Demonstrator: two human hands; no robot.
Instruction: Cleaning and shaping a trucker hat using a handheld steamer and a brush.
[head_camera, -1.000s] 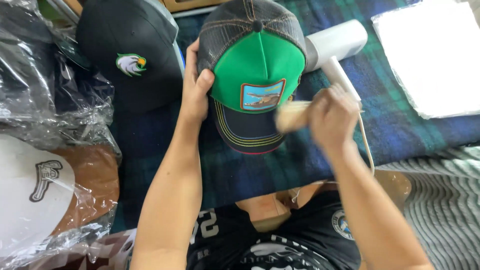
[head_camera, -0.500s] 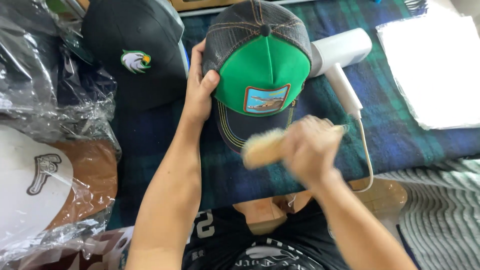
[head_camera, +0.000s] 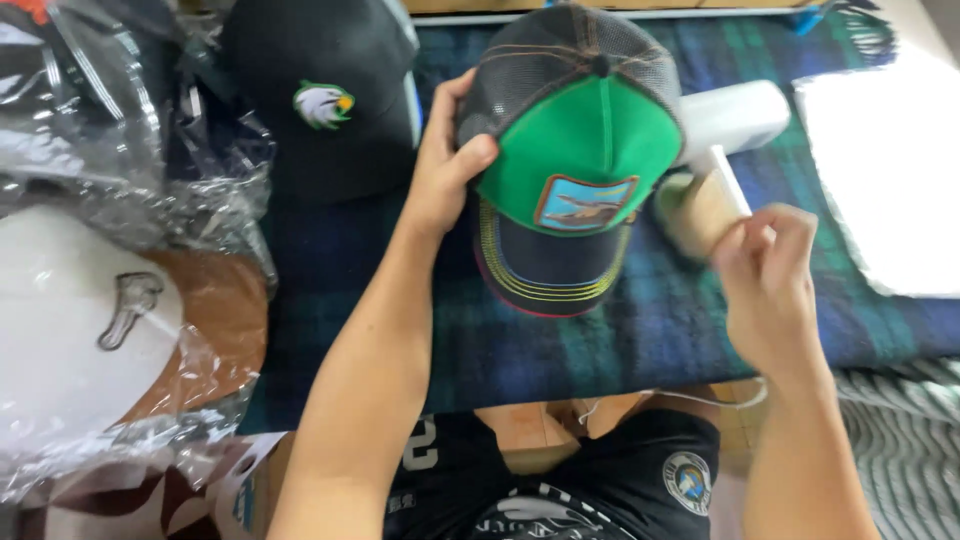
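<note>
- A trucker cap (head_camera: 575, 160) with a green front panel, grey mesh back and dark navy brim sits near the far edge of a blue and green plaid blanket (head_camera: 620, 340), its brim pointing toward the person.
- The left hand (head_camera: 447, 165) holds the cap on its left side: the thumb presses on the edge of the green panel and the fingers curl around the mesh behind it.
- The right hand (head_camera: 768, 275) is just right of the cap's brim, its fingers closed around a pale wooden brush (head_camera: 700, 208). The brush is blurred, so exactly how the fingers sit on it cannot be told.
- Behind the brush, right of the cap, lies a white handheld appliance (head_camera: 735, 115).
- Left of the cap rests a black cap with an eagle patch (head_camera: 325, 100). Farther left are clear plastic bags (head_camera: 120, 150), and a white cap with a brown brim (head_camera: 110, 320) lies wrapped in plastic.
- Judging by its look, the cap is light. The foam front should hold its shape but may dent under a hard pinch, while the mesh is soft and gives.
- The stiff brim or the side seam, where the left hand sits, seems the safest place to grasp.
</note>
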